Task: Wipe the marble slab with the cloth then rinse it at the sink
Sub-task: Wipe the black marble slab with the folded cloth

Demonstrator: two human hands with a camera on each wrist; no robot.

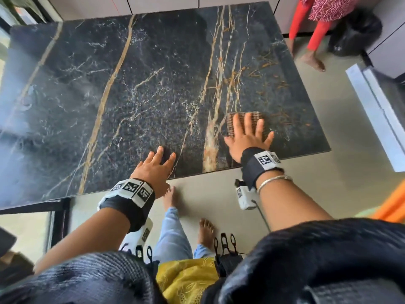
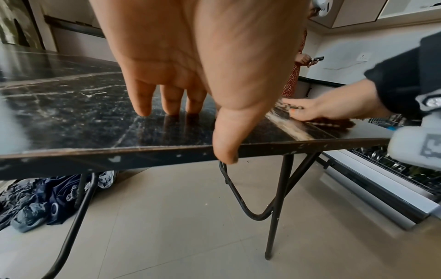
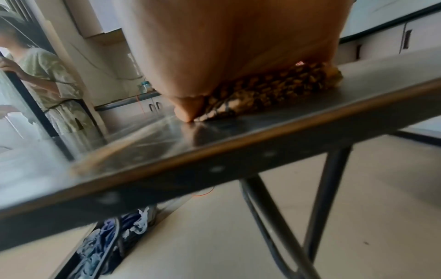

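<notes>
The black marble slab (image 1: 135,88) with gold and white veins fills the head view as a tabletop on folding metal legs. Near its front right corner lies a brown checked cloth (image 1: 245,121), mostly covered by my right hand (image 1: 247,137), which presses flat on it with fingers spread. In the right wrist view the cloth (image 3: 269,92) shows bunched under the palm. My left hand (image 1: 156,165) rests on the slab's near edge, fingers straight on the top (image 2: 167,100) and thumb over the rim, holding nothing.
An open dishwasher door (image 1: 377,110) juts out to the right of the table. A person in red (image 1: 315,29) stands at the far right corner, another person (image 3: 47,85) by the glass door. Dark clothes (image 2: 35,200) lie on the floor under the table.
</notes>
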